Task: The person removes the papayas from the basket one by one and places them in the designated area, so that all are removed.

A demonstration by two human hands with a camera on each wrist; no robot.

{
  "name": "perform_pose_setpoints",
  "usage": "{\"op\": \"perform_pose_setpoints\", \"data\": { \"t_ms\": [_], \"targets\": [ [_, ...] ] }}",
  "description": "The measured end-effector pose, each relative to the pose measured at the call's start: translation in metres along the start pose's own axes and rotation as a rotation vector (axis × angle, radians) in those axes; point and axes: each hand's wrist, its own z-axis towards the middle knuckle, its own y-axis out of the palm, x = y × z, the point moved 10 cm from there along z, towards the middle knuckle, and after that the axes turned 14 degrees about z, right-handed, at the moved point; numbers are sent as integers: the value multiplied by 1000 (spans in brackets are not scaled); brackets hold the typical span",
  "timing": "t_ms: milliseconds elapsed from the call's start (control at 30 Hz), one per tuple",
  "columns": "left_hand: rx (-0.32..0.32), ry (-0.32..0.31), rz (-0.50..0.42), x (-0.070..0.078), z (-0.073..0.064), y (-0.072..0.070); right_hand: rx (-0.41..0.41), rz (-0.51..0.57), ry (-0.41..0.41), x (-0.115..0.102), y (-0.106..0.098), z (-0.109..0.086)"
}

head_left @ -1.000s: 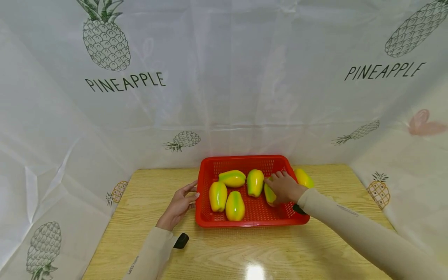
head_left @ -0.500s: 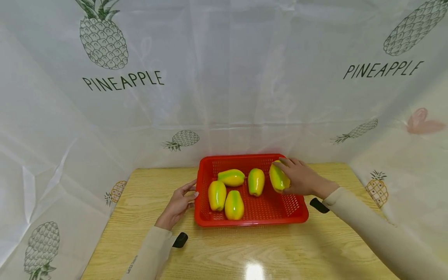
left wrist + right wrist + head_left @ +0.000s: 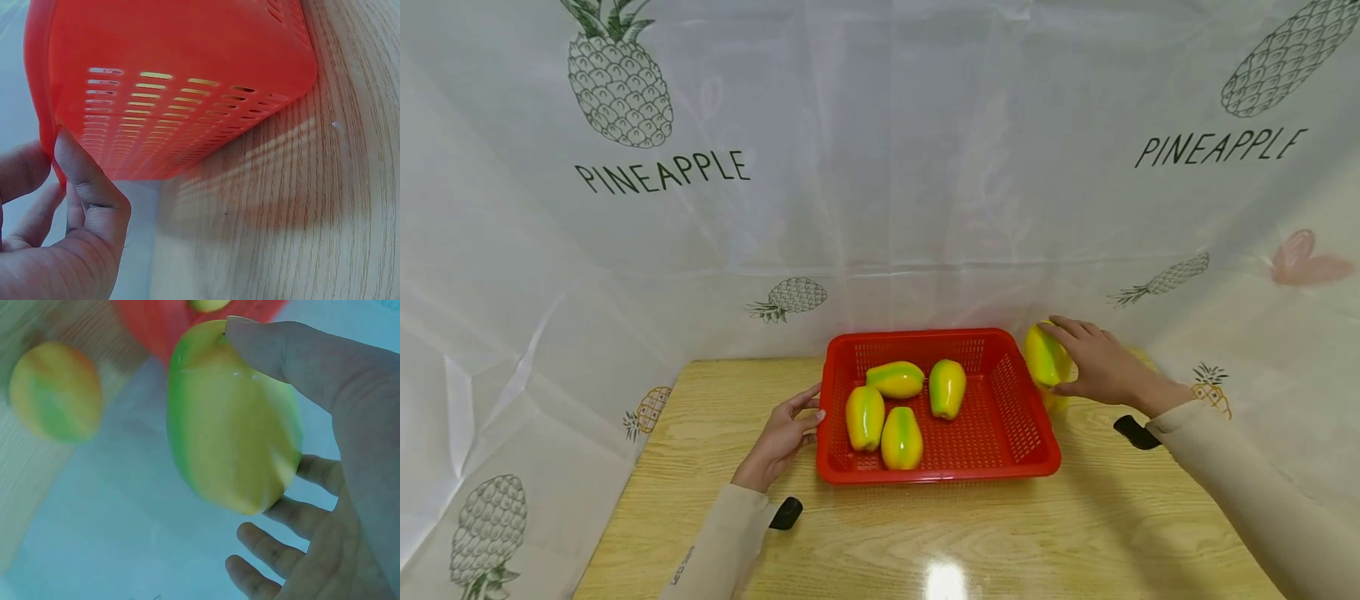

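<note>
My right hand (image 3: 1093, 362) holds a glossy yellow-green fruit (image 3: 1047, 357), mango- or papaya-shaped, raised just beyond the right end of the red plastic basket (image 3: 940, 477). In the right wrist view, the thumb presses one end of this fruit (image 3: 231, 419) and the index and middle fingers touch the other. The last two fingers stand away from it. My left hand (image 3: 782, 437) pinches the basket's left rim; the left wrist view shows the thumb against the basket wall (image 3: 187, 37). Inside the basket lie several similar fruits (image 3: 865, 419), mostly towards its left.
On the wooden table (image 3: 880, 542), another yellow-green fruit (image 3: 56, 392) lies right of the basket, mostly hidden under the held one in the head view. A white sheet (image 3: 895, 208) printed with pineapples hangs close behind the basket and along both sides.
My right hand has lifted a fruit from the basket's right part and carried it rightward over the rim. The left hand has stayed at the left rim.
</note>
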Motion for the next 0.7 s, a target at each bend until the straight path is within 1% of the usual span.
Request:
{"op": "perform_pose_setpoints", "data": {
  "t_ms": [267, 333, 600, 700],
  "targets": [
    [-2, 7, 2, 2, -1, 1, 24, -23, -2, 22, -9, -12],
    [0, -3, -3, 1, -1, 0, 32, -28, -9, 27, -10, -14],
    [-4, 9, -2, 2, -1, 1, 63, -63, -44, 48, -9, -22],
    [-1, 12, -6, 2, -2, 1, 67, -73, -41, 55, -7, -24]
  ]
}}
